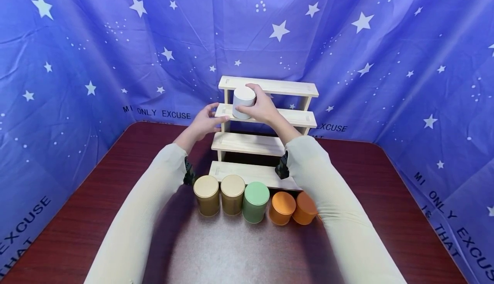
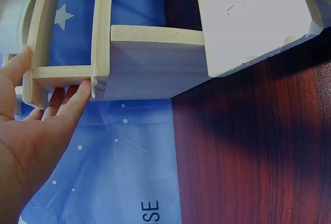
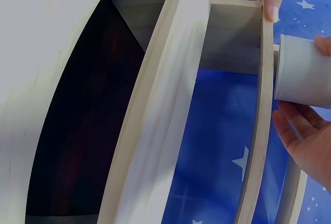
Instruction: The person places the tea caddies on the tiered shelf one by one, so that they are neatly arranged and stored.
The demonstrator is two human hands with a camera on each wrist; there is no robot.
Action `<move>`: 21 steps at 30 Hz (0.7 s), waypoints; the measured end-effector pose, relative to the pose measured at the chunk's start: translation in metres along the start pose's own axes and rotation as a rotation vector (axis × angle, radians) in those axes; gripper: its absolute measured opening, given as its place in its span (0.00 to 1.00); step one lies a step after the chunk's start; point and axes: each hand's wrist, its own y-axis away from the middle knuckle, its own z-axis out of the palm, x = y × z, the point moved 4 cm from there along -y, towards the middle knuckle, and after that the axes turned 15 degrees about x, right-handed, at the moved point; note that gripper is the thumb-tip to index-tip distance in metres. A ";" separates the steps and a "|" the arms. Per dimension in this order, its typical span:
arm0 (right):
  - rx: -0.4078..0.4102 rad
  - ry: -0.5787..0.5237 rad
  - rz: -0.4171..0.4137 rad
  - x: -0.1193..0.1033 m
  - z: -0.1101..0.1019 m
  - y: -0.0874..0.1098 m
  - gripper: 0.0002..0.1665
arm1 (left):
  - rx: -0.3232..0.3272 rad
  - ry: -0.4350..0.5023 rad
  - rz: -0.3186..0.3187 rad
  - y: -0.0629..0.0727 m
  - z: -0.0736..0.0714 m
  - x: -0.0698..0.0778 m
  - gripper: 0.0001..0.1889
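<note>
A white lidded canister point(image 1: 242, 97) stands upright at the left end of the second shelf from the top of a stepped wooden rack point(image 1: 251, 143). My right hand point(image 1: 263, 107) grips it from the right, thumb in front and fingers behind. In the right wrist view the canister point(image 3: 305, 71) has its base right at the shelf board. My left hand point(image 1: 203, 123) holds the left end of that same shelf, the thumb on the board's edge. Its other fingers point(image 2: 75, 102) reach under the board against the side panel.
In front of the rack stands a row of canisters: two gold ones point(image 1: 206, 198), a green one point(image 1: 256, 202) and orange ones point(image 1: 282, 209), partly behind the right sleeve. The dark red table point(image 1: 115, 181) is backed by a blue star-patterned cloth point(image 1: 185, 39).
</note>
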 end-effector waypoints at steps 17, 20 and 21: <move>0.003 -0.003 0.007 -0.003 0.012 0.002 0.50 | -0.006 0.031 -0.003 0.002 -0.001 -0.001 0.40; 0.007 -0.013 0.025 -0.002 0.013 0.002 0.51 | -0.010 0.027 -0.001 0.003 -0.001 0.001 0.40; 0.010 -0.017 0.030 -0.002 0.013 0.003 0.51 | -0.013 0.025 0.000 0.003 0.000 0.002 0.40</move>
